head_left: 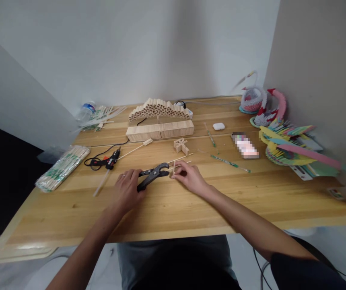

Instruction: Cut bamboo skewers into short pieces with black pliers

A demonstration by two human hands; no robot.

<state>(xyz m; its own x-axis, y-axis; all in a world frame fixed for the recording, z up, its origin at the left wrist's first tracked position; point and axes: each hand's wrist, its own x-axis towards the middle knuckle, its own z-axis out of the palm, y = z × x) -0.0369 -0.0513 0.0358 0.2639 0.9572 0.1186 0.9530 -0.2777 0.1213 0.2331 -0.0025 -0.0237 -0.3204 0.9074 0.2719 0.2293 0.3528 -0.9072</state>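
Our left hand (127,190) grips black metal pliers (153,176); our right hand (189,177) pinches thin pale wooden sticks (179,164).
The pliers' jaws sit just beside the sticks. Beyond the pliers lies a small cross of pale wooden sticks (181,146); left of the pliers, a black hot glue gun (110,159) rests on the honey-coloured wooden desk (167,209).

Pliers (153,176): matt black metal. Tabletop (70,213): smooth varnished wood.
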